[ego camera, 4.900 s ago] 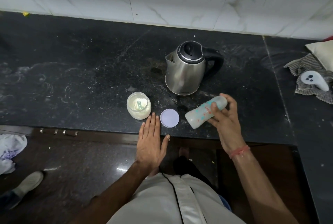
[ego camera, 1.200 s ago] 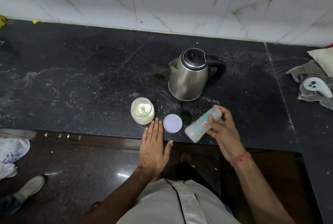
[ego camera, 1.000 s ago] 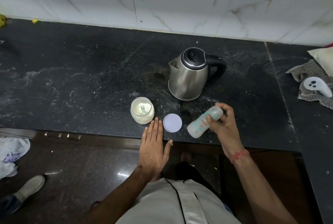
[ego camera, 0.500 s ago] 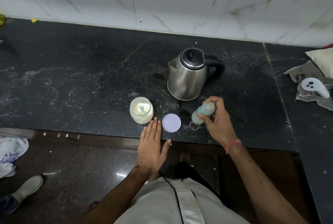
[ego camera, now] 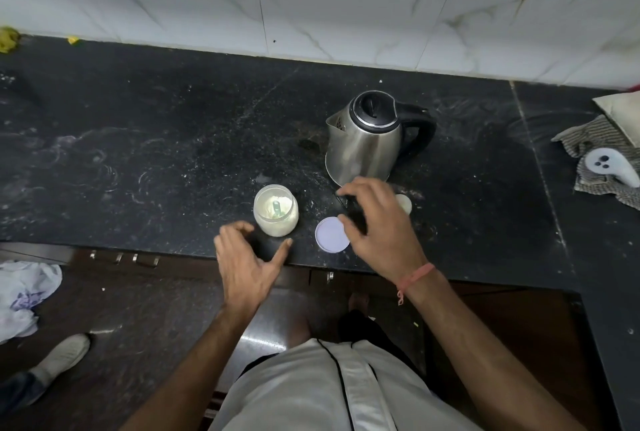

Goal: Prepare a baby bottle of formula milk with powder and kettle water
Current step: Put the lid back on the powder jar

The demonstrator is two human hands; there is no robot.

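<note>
A black speckled counter point(ego camera: 138, 153) is seen under a steel, black-lidded kettle point(ego camera: 363, 146). A lilac lid point(ego camera: 330, 234) and striped cloth point(ego camera: 588, 139) are shown.

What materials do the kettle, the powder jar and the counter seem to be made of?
Kettle: brushed stainless steel body with soft reflections; its lid and handle look like glossy black plastic.
Powder jar: clear glass or plastic, hard to tell which; the pale powder shows through the wall.
Counter: polished black stone, probably granite, judging by the speckles and sheen.
</note>
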